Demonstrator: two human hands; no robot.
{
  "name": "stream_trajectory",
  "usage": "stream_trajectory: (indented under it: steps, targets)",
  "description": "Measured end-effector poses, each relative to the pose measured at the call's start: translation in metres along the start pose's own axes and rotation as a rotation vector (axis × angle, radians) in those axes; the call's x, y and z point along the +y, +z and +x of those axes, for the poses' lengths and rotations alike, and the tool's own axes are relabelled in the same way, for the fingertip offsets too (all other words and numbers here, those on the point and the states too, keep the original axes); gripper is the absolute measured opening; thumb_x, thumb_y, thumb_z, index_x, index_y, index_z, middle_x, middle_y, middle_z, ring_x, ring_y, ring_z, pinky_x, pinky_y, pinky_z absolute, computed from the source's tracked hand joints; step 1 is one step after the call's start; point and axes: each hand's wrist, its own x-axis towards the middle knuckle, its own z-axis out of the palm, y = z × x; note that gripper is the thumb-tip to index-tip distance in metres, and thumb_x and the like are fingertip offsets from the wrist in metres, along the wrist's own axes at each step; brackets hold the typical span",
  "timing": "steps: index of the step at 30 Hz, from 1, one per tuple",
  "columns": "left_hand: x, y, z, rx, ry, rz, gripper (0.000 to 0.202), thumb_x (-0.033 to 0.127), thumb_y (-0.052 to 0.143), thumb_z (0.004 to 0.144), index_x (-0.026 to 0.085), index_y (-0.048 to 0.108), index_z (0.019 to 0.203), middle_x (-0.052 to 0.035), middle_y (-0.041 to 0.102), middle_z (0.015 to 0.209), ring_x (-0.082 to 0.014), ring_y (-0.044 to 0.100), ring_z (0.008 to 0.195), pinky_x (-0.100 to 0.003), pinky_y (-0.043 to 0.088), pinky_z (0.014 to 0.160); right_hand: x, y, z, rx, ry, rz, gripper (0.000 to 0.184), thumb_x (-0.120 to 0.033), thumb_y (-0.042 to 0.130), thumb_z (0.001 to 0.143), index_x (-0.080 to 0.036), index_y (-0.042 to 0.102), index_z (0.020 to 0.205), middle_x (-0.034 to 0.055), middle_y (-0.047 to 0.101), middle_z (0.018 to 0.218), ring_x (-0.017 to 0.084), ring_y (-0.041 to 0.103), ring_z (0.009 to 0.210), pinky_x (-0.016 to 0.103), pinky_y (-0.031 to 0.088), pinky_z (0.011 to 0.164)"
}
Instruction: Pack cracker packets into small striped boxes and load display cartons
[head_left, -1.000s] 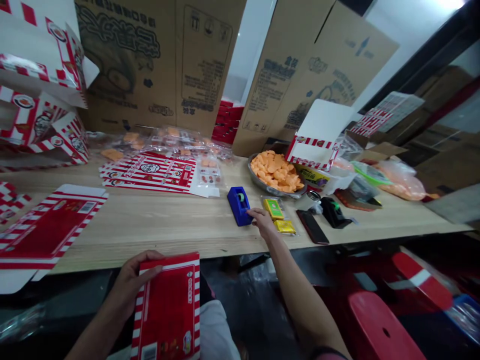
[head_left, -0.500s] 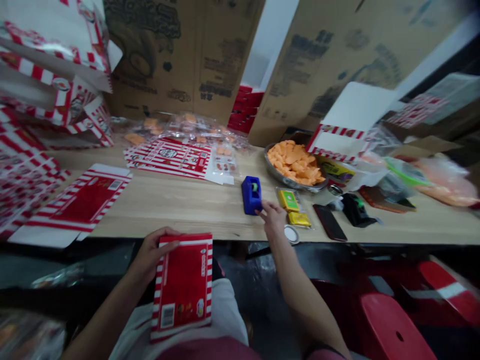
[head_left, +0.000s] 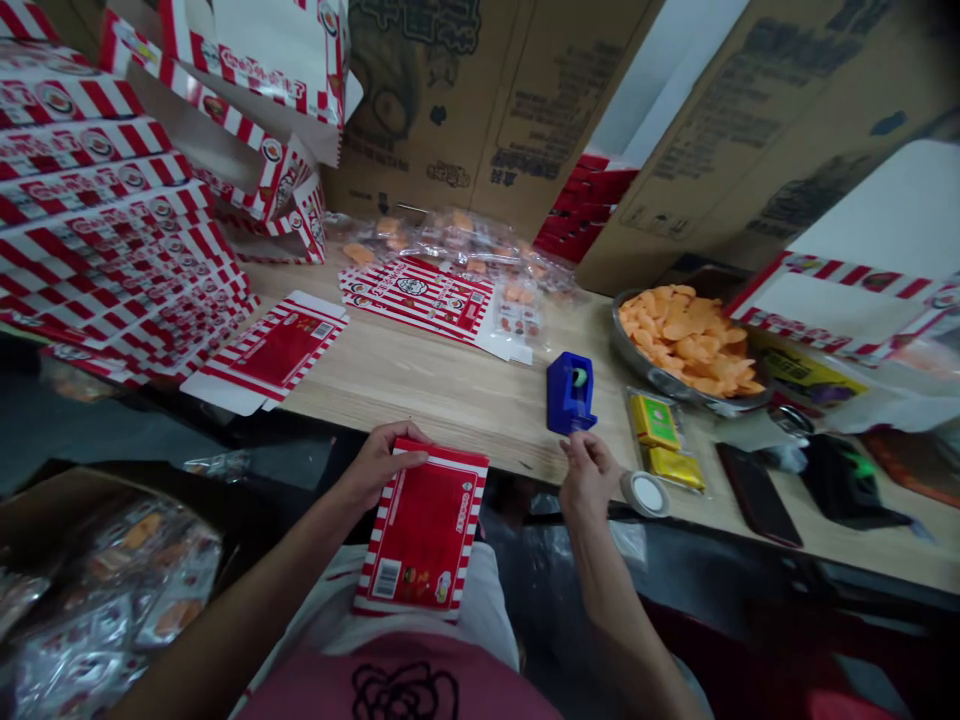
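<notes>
My left hand (head_left: 394, 463) grips a red box (head_left: 426, 530) with red-and-white striped edges by its upper left corner. The box is flat-faced, shows a barcode low on its face, and leans over my lap. At the table's front edge, my right hand (head_left: 590, 470) is closed in a pinch just below a blue tape dispenser (head_left: 566, 395). A faint strip of clear tape runs from the dispenser's cutting edge to my fingertips. The dispenser stands on the table with a greenish roll in it.
Striped cartons (head_left: 112, 230) are piled at the left, beside a flattened carton (head_left: 277, 345). Behind lie clear packets (head_left: 465, 240). To the right are a bowl of orange pieces (head_left: 682, 335), yellow packs (head_left: 660, 430), a white roll (head_left: 645, 493) and a phone (head_left: 759, 493).
My right hand has drawn back from the dispenser toward me, with a strip of tape between them. The view has swung left; my left hand still holds the box.
</notes>
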Motion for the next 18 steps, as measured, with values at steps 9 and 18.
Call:
stream_trajectory:
  steps: [9, 18]
  targets:
    - [-0.002, 0.012, 0.003, -0.049, 0.058, 0.053, 0.027, 0.023, 0.080, 0.056, 0.013, 0.063, 0.074, 0.0000, 0.066, 0.072, -0.0114, 0.059, 0.062, -0.022, 0.045, 0.060, -0.107, 0.089, -0.008, -1.717, -0.475, -0.524, 0.021, -0.027, 0.063, 0.085, -0.014, 0.058, 0.069, 0.0031, 0.052, 0.087, 0.015, 0.049, 0.084, 0.028, 0.039, 0.078]
    - [0.007, 0.015, -0.018, -0.116, 0.087, 0.055, 0.029, 0.028, 0.081, 0.059, 0.013, 0.064, 0.078, -0.0007, 0.066, 0.076, -0.0134, 0.059, 0.066, -0.022, 0.044, 0.062, -0.052, 0.115, -0.003, -1.907, 0.341, -0.506, 0.067, -0.061, 0.081, 0.042, -0.015, 0.054, 0.084, 0.0003, 0.059, 0.076, 0.015, 0.055, 0.068, 0.028, 0.044, 0.064]
